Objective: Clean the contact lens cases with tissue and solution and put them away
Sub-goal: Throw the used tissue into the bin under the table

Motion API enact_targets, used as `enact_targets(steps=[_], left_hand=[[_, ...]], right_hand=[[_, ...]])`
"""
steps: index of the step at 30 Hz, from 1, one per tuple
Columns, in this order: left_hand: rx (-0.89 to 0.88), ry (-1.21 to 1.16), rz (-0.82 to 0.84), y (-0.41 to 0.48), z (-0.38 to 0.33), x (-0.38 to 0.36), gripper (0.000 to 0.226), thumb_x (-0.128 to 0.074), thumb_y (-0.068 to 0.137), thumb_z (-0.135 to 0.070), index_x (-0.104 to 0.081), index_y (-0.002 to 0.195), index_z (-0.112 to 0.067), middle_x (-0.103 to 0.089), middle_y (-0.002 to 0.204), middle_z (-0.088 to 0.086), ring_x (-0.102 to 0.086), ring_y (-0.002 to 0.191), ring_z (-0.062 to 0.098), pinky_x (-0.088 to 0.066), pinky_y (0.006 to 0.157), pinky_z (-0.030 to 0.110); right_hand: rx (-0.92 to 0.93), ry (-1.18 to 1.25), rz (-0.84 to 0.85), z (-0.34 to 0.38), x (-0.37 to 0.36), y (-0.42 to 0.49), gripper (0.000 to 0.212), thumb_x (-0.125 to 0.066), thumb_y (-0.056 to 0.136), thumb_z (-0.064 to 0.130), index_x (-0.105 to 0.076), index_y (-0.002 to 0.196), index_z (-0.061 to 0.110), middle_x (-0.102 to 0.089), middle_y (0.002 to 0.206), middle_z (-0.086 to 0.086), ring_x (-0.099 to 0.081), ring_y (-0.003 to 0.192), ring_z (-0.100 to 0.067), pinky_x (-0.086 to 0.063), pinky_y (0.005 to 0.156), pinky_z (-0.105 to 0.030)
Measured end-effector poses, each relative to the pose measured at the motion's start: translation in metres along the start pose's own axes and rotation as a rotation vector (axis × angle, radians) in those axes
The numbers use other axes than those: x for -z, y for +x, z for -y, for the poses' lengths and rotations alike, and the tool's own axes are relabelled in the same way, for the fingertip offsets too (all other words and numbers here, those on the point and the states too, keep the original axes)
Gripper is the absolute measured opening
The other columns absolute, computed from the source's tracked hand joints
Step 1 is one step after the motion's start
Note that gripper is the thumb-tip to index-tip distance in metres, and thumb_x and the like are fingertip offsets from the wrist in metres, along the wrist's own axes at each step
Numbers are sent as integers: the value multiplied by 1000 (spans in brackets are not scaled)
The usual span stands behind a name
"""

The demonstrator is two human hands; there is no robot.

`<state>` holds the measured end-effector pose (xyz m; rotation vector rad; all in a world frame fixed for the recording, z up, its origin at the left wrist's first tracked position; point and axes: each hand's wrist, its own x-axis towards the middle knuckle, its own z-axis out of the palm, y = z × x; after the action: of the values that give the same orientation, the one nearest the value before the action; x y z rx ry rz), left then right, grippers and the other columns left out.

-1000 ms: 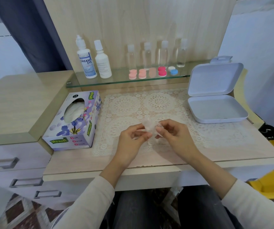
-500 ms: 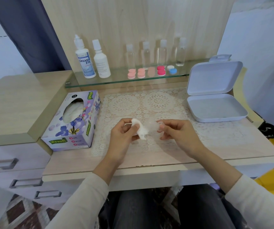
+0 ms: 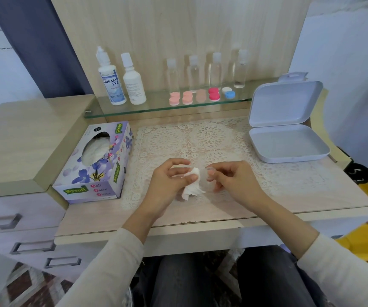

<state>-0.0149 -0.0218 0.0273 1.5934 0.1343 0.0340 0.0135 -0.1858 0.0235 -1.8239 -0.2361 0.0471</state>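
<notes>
- Head view, what has changed: a second ago both hands were pressed together over the lace mat (image 3: 212,138) with the tissue buried between them; now they have drawn a little apart, and the tissue (image 3: 191,185) shows plainly as a crumpled white wad.
- I read that as the wipe of this piece being finished or paused; the piece looks ready to inspect or set down, though I cannot confirm it is dry.
- Left hand (image 3: 167,181): fingers curled, thumb and forefinger pinching the top of the tissue; nothing else is in it.
- Right hand (image 3: 231,180): fingers bent inward, fingertips pinching the clear lens case (image 3: 207,173); the piece sits just beside the tissue, above the mat's near half, off the surface.
- Orientation: the clear lens case reads as a small round transparent cup with no obvious long axis; its open side seems turned left towards the tissue, but it is too clear to be sure.
- The tissue's long axis runs from the pinch down towards the near desk edge, its loose tail hanging lowest.
- Still to do, in my judgement: the coloured lens cases (image 3: 200,96) stand in a row on the glass shelf (image 3: 156,110); the Dream Eye solution bottle (image 3: 111,85) stands upright at the shelf's left; the white storage box (image 3: 289,144) lies open at the right with nothing visible in its tray; the tissue box (image 3: 94,162) sits left of the mat.
</notes>
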Motion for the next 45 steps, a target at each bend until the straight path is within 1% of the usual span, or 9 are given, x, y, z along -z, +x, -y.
enact_targets(steps=[10,14,17,19,22,28,36,42,45], left_hand=[[7,72,-32,3,0,4,7,-71,75,-8,-69,81,-11,-71,69,3,-68,63,16,-53,60,29],[2,78,-8,1,2,5,24,-74,69,-1,-69,91,-9,-71,74,1,-67,67,10,-55,63,22],[-33,85,-37,0,4,0,34,-79,64,-6,-71,97,-9,-70,84,13,-69,76,22,-56,71,28],[-45,71,-55,0,4,-1,29,-79,65,-7,-72,93,-10,-69,79,13,-69,73,22,-56,67,28],[-42,22,-63,0,3,-1,18,-76,69,-7,-71,86,-5,-70,71,9,-68,66,19,-54,58,23],[-14,3,27,1,2,5,10,-67,77,-6,-71,82,-14,-72,75,4,-68,70,18,-56,62,30],[-32,-37,-65,1,1,-1,16,-75,69,-5,-68,82,1,-71,73,12,-69,64,18,-53,55,22],[-10,2,1,1,4,5,6,-68,76,-12,-72,81,-13,-72,75,10,-66,68,26,-52,59,32],[-26,9,18,-1,3,2,25,-71,73,-3,-70,93,-18,-70,75,3,-68,69,17,-54,59,28]], right_hand=[[-6,-22,17,0,-3,-2,10,-63,85,7,-72,87,11,-67,69,-6,-58,48,-13,-57,69,-44],[-12,-15,28,0,-2,-2,9,-63,86,9,-72,87,13,-68,73,-11,-59,50,-14,-57,69,-45],[-6,-2,27,0,-2,-1,9,-63,86,11,-72,84,13,-67,69,-6,-63,54,-18,-57,69,-45],[10,-1,30,0,-2,2,9,-63,86,10,-72,84,12,-68,71,-8,-66,61,-27,-57,68,-46],[24,-1,51,0,-3,2,10,-64,85,8,-72,89,10,-69,79,-17,-65,69,-32,-58,65,-38],[46,26,49,1,-2,0,16,-64,84,6,-70,81,22,-65,80,-29,-59,66,-25,-57,57,-24],[105,2,66,3,-7,2,20,-64,84,5,-71,78,23,-68,79,-22,-64,75,-36,-59,61,-34],[57,35,53,0,-3,1,15,-64,84,6,-70,85,21,-65,78,-27,-57,65,-22,-58,58,-26],[42,38,35,1,-3,0,17,-63,85,7,-69,80,21,-64,65,-8,-59,61,-17,-57,59,-26]])
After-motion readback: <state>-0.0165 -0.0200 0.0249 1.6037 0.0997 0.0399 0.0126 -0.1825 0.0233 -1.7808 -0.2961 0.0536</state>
